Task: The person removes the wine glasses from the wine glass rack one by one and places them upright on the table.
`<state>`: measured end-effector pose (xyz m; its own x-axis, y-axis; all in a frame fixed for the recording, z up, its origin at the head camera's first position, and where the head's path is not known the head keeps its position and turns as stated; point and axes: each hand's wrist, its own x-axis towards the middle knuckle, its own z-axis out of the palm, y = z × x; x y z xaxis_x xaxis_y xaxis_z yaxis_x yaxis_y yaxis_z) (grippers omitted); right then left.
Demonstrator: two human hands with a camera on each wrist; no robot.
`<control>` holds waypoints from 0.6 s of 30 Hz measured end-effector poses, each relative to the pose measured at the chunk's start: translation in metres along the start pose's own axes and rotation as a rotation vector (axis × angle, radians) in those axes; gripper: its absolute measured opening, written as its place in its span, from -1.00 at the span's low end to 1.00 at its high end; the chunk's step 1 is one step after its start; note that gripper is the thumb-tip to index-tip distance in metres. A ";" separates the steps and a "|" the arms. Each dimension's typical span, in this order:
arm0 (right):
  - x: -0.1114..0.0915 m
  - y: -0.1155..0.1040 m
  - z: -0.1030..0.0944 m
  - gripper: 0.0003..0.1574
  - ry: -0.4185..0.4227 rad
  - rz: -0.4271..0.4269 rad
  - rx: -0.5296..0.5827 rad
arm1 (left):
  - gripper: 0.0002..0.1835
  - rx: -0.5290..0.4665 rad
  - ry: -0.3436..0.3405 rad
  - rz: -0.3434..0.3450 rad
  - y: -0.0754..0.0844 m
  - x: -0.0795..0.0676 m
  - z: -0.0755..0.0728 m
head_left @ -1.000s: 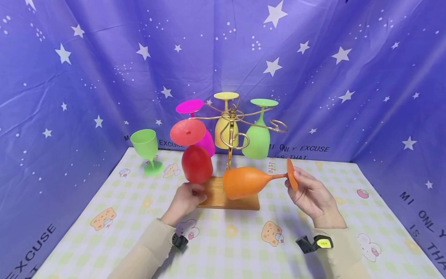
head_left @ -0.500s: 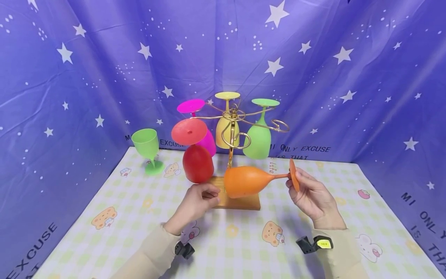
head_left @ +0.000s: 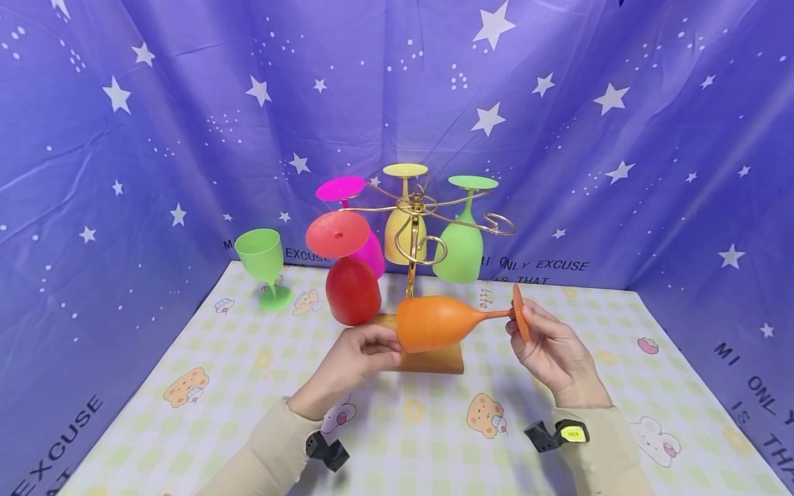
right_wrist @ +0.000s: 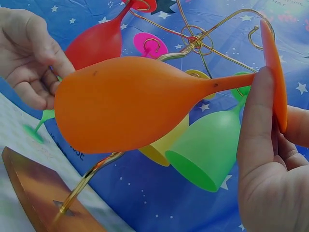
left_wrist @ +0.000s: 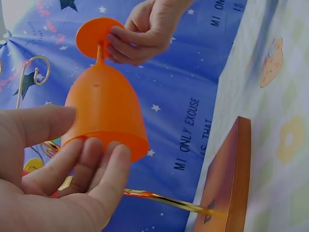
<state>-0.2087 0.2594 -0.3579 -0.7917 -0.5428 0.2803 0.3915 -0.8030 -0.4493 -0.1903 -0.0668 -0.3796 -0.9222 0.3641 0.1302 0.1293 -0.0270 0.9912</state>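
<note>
An orange wine glass (head_left: 437, 324) lies sideways in the air before a gold wire glass rack (head_left: 417, 207). My right hand (head_left: 555, 348) pinches its foot between thumb and fingers. At the rim, my left hand (head_left: 360, 358) has its curved fingers and thumb around the near edge of the bowl, as the left wrist view also shows. Upside down on the rack hang a red glass (head_left: 352, 293), a magenta glass (head_left: 371, 255), a yellow glass (head_left: 403, 238) and a light green glass (head_left: 460, 251). Two curled wire hooks at the front and right hold no glass.
A green wine glass (head_left: 259, 255) stands upright at the table's back left. The rack's wooden base (head_left: 434, 359) sits mid-table, partly behind the orange glass. A checked cloth (head_left: 248, 441) covers the table; a blue star-printed curtain (head_left: 205, 138) hangs close behind and at both sides.
My left hand has come from the left side of the wooden base, rightward to the orange glass's rim. My right hand and the orange glass have barely moved.
</note>
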 end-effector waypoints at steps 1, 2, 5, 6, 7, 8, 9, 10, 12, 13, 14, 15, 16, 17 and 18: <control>0.000 0.000 0.000 -0.40 -0.001 0.000 0.000 | -0.71 -0.015 0.019 0.001 0.001 0.000 0.000; 0.001 0.001 -0.001 -0.40 -0.004 0.000 0.001 | -0.72 -0.027 0.039 0.002 0.001 0.000 0.000; 0.002 0.002 -0.002 -0.40 -0.013 0.005 0.000 | -0.75 -0.045 0.095 0.007 0.002 0.000 0.001; 0.002 0.002 -0.003 -0.40 -0.013 0.007 0.003 | -0.76 -0.052 0.107 0.006 0.002 -0.001 0.001; 0.002 0.002 -0.003 -0.40 -0.013 0.008 0.003 | -0.76 -0.059 0.115 0.004 0.002 -0.001 0.001; 0.002 0.002 -0.003 -0.40 -0.011 0.010 0.003 | -0.76 -0.066 0.121 0.002 0.002 -0.001 0.001; 0.003 0.003 -0.003 -0.40 -0.008 0.011 0.002 | -0.76 -0.072 0.122 0.003 0.003 -0.001 0.001; 0.003 0.003 -0.003 -0.40 -0.002 0.011 0.002 | -0.76 -0.079 0.124 0.003 0.003 -0.001 0.001; 0.003 0.004 -0.003 -0.41 0.008 0.012 0.001 | -0.75 -0.091 0.126 0.007 0.003 -0.002 0.002; 0.003 0.005 -0.003 -0.41 0.012 0.013 -0.001 | -0.74 -0.092 0.130 0.014 0.003 -0.002 0.003; 0.004 0.005 -0.003 -0.42 0.016 0.014 0.000 | -0.74 -0.093 0.134 0.023 0.004 -0.002 0.003; 0.004 0.006 -0.003 -0.42 0.019 0.016 0.001 | -0.74 -0.095 0.138 0.033 0.004 -0.002 0.004; 0.004 0.006 -0.003 -0.41 0.020 0.019 0.001 | -0.74 -0.100 0.147 0.041 0.004 -0.003 0.004; 0.004 0.007 -0.003 -0.41 0.018 0.021 0.001 | -0.75 -0.104 0.156 0.047 0.004 -0.003 0.005; 0.005 0.007 -0.003 -0.41 0.014 0.022 0.001 | -0.76 -0.108 0.167 0.053 0.005 -0.003 0.005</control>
<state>-0.2111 0.2521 -0.3627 -0.7895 -0.5569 0.2580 0.4094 -0.7910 -0.4547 -0.1846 -0.0635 -0.3755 -0.9640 0.2004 0.1747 0.1473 -0.1447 0.9785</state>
